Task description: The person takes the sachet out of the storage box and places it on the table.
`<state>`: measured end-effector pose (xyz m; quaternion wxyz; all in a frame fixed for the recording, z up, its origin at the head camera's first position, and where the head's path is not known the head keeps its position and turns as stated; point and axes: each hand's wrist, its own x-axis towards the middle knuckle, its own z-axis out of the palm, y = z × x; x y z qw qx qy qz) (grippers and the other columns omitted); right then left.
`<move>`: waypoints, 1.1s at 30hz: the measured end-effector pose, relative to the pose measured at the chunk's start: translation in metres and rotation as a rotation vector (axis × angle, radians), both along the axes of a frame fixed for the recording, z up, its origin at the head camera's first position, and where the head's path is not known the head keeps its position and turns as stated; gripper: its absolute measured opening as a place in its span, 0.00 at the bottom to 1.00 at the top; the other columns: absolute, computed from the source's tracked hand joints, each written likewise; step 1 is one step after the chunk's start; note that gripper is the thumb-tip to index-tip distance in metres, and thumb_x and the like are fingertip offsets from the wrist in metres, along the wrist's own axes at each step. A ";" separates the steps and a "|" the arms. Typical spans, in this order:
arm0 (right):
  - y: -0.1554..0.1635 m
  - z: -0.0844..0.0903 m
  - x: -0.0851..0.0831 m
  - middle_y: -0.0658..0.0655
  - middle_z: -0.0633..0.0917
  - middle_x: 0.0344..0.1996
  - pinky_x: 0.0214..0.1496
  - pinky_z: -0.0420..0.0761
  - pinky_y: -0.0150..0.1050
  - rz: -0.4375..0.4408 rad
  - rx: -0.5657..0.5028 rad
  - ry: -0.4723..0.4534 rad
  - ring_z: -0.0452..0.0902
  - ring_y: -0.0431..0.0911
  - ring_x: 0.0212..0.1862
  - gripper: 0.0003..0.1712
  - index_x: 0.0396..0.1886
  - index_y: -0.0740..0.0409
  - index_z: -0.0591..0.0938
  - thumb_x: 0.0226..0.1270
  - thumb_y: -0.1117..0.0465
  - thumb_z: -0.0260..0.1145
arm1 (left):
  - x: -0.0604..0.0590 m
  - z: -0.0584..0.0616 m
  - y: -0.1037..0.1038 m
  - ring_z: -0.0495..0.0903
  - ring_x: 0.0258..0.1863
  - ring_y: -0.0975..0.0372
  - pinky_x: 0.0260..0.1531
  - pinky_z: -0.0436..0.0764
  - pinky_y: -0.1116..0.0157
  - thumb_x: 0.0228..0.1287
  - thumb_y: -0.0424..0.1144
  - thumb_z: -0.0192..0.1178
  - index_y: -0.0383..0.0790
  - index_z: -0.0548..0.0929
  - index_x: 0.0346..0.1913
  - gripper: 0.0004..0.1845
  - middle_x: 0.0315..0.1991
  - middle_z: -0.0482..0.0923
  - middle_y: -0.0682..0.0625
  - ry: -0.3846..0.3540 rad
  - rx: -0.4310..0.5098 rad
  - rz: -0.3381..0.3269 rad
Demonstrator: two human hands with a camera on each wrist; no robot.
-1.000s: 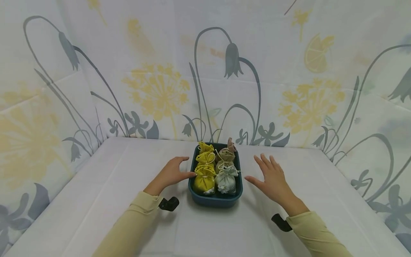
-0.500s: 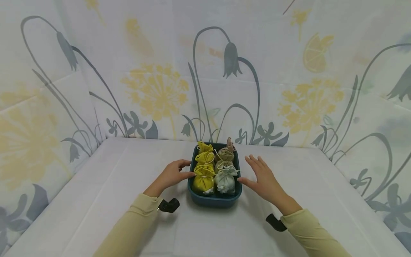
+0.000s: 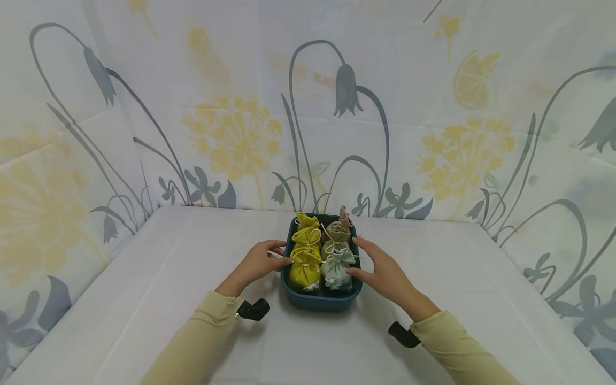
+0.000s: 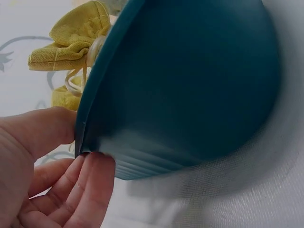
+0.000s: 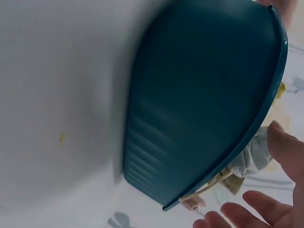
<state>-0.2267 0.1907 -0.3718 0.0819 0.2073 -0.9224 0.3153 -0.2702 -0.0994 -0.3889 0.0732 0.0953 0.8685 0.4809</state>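
A dark teal plastic bin (image 3: pixel 320 303) stands on the table, holding two rows of small drawstring pouches. Yellow pouches (image 3: pixel 305 274) fill its left row; a pale grey pouch (image 3: pixel 338 274), brown pouches (image 3: pixel 338 231) and a pinkish one (image 3: pixel 344 217) make up the right. My left hand (image 3: pixel 258 263) grips the bin's left rim, thumb on top and fingertips curled beneath its edge in the left wrist view. On the other side, my right hand (image 3: pixel 385 271) is spread at the right rim, thumb tip over it near the grey pouch. Its fingers (image 5: pixel 242 216) lie outside the rim, apart from the wall.
A white cloth (image 3: pixel 308 347) covers the table. Behind it and at both sides hangs a white curtain (image 3: pixel 414 32) printed with grey and yellow flowers. Black wrist-worn pieces (image 3: pixel 254 309) project below each sleeve.
My right hand has moved left from beside the bin to its right rim. The left fingers have closed in on the left rim. The bin has stayed in place.
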 end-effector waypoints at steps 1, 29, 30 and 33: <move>-0.001 0.000 0.000 0.63 0.64 0.66 0.59 0.66 0.57 0.007 -0.012 -0.003 0.61 0.60 0.64 0.43 0.68 0.61 0.64 0.57 0.51 0.70 | 0.000 0.000 0.000 0.81 0.35 0.60 0.38 0.81 0.60 0.58 0.40 0.65 0.34 0.72 0.62 0.29 0.45 0.77 0.46 -0.014 0.020 0.000; -0.017 0.011 -0.020 0.55 0.84 0.37 0.39 0.81 0.40 0.039 -0.337 -0.321 0.80 0.47 0.39 0.16 0.45 0.63 0.82 0.59 0.60 0.68 | 0.000 -0.003 0.003 0.80 0.29 0.58 0.30 0.82 0.65 0.57 0.35 0.66 0.38 0.70 0.63 0.30 0.46 0.74 0.42 -0.144 0.167 0.085; -0.017 0.011 -0.021 0.55 0.84 0.37 0.40 0.81 0.40 0.042 -0.350 -0.332 0.80 0.47 0.39 0.15 0.44 0.64 0.82 0.60 0.61 0.68 | 0.000 -0.003 0.003 0.79 0.29 0.58 0.30 0.82 0.65 0.57 0.35 0.66 0.38 0.70 0.63 0.30 0.46 0.74 0.42 -0.143 0.167 0.084; -0.018 0.011 -0.022 0.56 0.84 0.35 0.39 0.82 0.40 0.041 -0.379 -0.351 0.81 0.46 0.38 0.12 0.42 0.65 0.82 0.60 0.63 0.67 | 0.000 -0.003 0.003 0.79 0.29 0.58 0.30 0.82 0.65 0.57 0.35 0.66 0.38 0.71 0.63 0.29 0.46 0.74 0.42 -0.139 0.165 0.086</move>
